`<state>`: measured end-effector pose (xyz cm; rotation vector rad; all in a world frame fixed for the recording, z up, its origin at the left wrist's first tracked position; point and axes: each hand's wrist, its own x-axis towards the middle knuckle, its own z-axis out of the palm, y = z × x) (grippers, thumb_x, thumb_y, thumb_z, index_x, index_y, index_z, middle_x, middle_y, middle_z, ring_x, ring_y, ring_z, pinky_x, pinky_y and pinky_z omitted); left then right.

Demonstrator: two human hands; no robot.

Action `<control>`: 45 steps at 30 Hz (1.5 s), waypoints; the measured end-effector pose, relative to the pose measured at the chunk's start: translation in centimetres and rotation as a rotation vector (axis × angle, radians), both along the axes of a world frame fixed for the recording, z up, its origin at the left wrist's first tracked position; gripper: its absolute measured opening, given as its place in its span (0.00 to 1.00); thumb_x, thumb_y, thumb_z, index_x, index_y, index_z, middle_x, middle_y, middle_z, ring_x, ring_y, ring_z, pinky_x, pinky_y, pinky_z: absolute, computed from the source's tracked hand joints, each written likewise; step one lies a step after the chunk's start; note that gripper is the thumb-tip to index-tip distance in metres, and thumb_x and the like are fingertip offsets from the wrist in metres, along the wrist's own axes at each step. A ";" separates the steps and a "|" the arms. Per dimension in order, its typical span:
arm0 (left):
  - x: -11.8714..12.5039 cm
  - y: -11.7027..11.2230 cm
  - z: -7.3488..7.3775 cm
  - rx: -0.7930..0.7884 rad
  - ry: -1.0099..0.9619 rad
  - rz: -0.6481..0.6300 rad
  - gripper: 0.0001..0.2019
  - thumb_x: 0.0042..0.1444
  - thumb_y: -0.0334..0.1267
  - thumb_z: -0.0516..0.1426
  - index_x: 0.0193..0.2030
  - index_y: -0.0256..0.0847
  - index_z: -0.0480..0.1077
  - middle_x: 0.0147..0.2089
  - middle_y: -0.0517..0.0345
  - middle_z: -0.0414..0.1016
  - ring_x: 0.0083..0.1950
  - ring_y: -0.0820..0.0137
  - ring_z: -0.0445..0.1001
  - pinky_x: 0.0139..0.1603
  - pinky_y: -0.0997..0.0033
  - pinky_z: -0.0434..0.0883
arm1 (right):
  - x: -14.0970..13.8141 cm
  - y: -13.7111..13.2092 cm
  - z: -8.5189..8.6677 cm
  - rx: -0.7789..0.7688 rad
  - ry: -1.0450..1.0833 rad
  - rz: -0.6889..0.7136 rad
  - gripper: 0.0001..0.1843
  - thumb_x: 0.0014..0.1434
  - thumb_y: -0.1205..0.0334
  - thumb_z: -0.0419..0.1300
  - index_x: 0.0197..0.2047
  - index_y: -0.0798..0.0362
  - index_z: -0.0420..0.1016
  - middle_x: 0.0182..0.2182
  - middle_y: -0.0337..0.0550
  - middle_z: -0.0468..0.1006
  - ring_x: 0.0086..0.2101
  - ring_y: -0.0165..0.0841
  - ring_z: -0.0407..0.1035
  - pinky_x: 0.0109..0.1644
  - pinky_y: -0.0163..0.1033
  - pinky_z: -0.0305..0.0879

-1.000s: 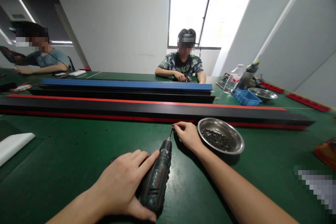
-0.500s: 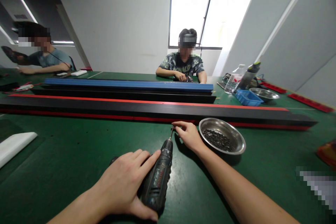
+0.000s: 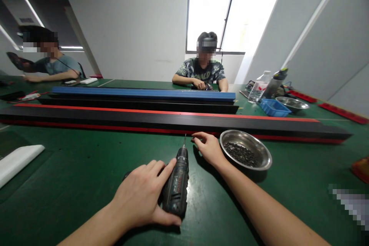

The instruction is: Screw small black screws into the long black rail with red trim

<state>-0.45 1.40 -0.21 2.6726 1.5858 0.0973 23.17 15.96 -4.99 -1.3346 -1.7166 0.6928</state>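
Left fingers (image 3: pixel 167 172) on black drill (image 3: pixel 177 188)

The left forearm (image 3: pixel 96 223) slanted up from the lower left, and the left hand (image 3: pixel 141 196) lay back upward in a curled grip, its index finger (image 3: pixel 167 171) stretched forward and its thumb (image 3: pixel 168 217) below. The right forearm (image 3: pixel 256 200) came from the lower right, its hand (image 3: pixel 209 149) (fingertips leftward) held in a pinch.
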 end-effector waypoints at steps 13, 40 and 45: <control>0.0 0.9 -0.5 0.065 0.006 0.009 0.65 0.42 0.84 0.59 0.76 0.35 0.59 0.54 0.41 0.76 0.50 0.49 0.77 0.51 0.50 0.75 | -0.1 0.0 -0.1 0.004 -0.047 0.002 0.12 0.62 0.64 0.61 0.43 0.50 0.87 0.38 0.42 0.88 0.39 0.38 0.83 0.48 0.40 0.74; -0.2 0.3 0.2 -0.014 -0.055 -0.012 0.61 0.43 0.75 0.68 0.76 0.37 0.59 0.55 0.43 0.76 0.51 0.49 0.76 0.53 0.48 0.76 | 4.0 -1.5 10.5 -0.058 -0.749 -0.061 0.20 0.66 0.49 0.63 0.26 0.50 0.84 0.29 0.53 0.85 0.30 0.43 0.79 0.37 0.42 0.68; -0.3 0.0 0.2 -0.059 -0.068 -0.028 0.62 0.42 0.75 0.68 0.76 0.37 0.59 0.56 0.42 0.76 0.52 0.48 0.77 0.54 0.47 0.76 | 9.3 0.1 11.6 -0.400 -0.703 -0.083 0.21 0.67 0.53 0.60 0.25 0.52 0.82 0.21 0.50 0.81 0.23 0.38 0.76 0.31 0.38 0.68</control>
